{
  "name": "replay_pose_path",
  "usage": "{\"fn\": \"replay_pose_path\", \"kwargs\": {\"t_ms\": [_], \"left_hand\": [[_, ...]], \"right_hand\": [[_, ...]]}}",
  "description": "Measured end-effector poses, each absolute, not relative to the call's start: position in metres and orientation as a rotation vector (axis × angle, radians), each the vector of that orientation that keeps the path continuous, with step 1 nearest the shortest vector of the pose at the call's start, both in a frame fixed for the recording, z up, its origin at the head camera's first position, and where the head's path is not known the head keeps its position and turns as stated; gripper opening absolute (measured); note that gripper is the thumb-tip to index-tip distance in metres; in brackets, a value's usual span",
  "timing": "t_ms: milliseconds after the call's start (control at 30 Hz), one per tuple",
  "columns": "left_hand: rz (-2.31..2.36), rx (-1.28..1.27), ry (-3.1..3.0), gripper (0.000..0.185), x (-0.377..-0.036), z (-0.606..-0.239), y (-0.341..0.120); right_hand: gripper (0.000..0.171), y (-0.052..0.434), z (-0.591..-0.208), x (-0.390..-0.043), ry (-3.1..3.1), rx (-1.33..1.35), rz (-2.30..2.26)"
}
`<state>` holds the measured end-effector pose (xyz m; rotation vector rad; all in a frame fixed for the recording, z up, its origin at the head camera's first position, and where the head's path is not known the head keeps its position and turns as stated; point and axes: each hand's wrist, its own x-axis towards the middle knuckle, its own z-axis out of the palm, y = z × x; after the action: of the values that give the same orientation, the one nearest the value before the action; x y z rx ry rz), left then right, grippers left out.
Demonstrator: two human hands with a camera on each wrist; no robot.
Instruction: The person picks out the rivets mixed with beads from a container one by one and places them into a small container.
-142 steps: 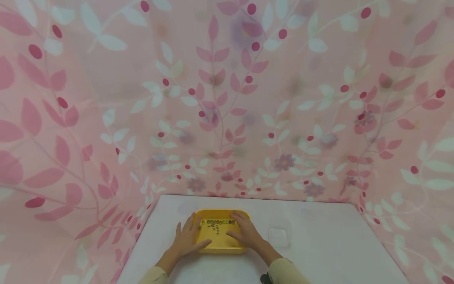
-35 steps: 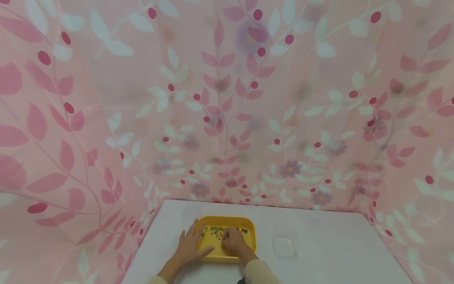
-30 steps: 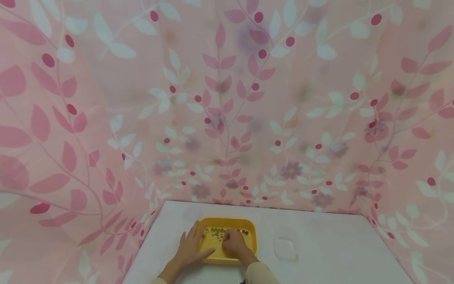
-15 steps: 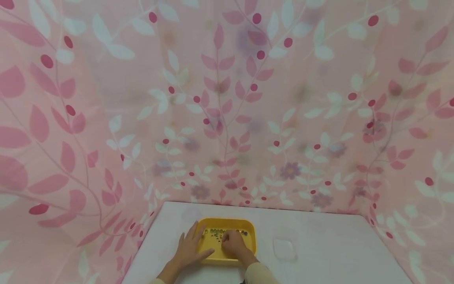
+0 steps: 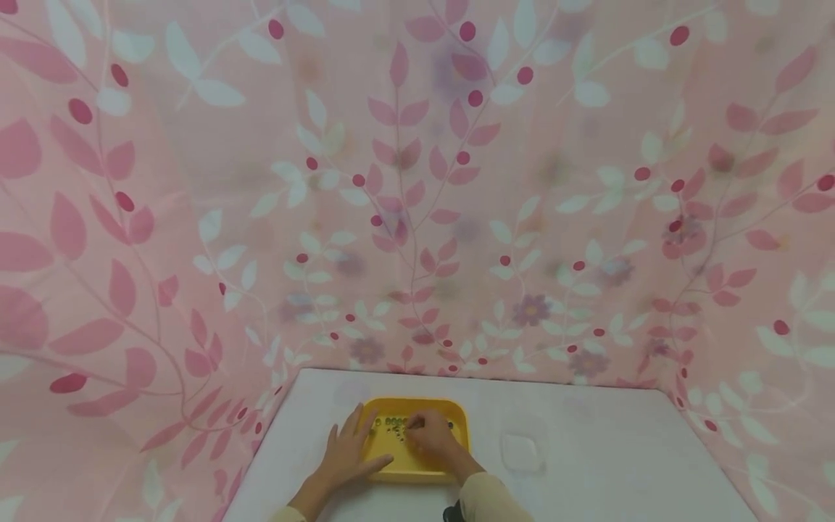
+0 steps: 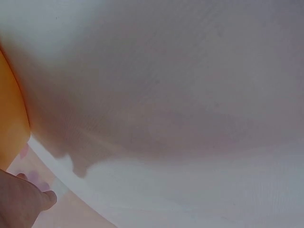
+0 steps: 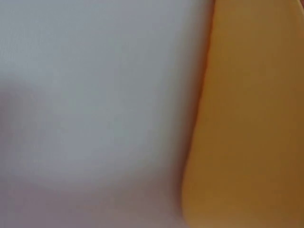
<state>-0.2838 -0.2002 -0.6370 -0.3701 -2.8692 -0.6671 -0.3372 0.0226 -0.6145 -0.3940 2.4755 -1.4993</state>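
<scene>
A yellow tray (image 5: 457,444) sits on the white table (image 5: 607,464), close to the near edge. Small dark and coloured beads (image 5: 391,423) lie in a row along its far side. My left hand (image 5: 352,441) lies flat with spread fingers over the tray's left rim. My right hand (image 5: 422,428) is inside the tray with its fingers curled down over the beads; whether it pinches one is too small to see. The left wrist view shows the tray's edge (image 6: 10,118) and part of the hand (image 6: 21,204). The blurred right wrist view shows only the tray wall (image 7: 247,118) and the table.
A small clear square container (image 5: 522,451) stands on the table just right of the tray. Pink leaf-patterned cloth (image 5: 417,217) closes in the table at the back and both sides. A dark object (image 5: 452,513) shows at my right sleeve.
Since 4.7 s ago my right hand has gone from flat on the tray's right side to curled over the beads. In the last half second it shifted slightly farther into the tray. The left hand stayed.
</scene>
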Motion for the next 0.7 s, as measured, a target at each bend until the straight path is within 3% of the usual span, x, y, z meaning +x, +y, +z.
{"fn": "replay_pose_path", "kwargs": {"t_ms": [700], "left_hand": [[-0.728, -0.366, -2.857, 0.092, -0.281, -0.641, -0.200]], "right_hand": [[0.006, 0.038, -0.598, -0.334, 2.598, -0.501, -1.424]]}}
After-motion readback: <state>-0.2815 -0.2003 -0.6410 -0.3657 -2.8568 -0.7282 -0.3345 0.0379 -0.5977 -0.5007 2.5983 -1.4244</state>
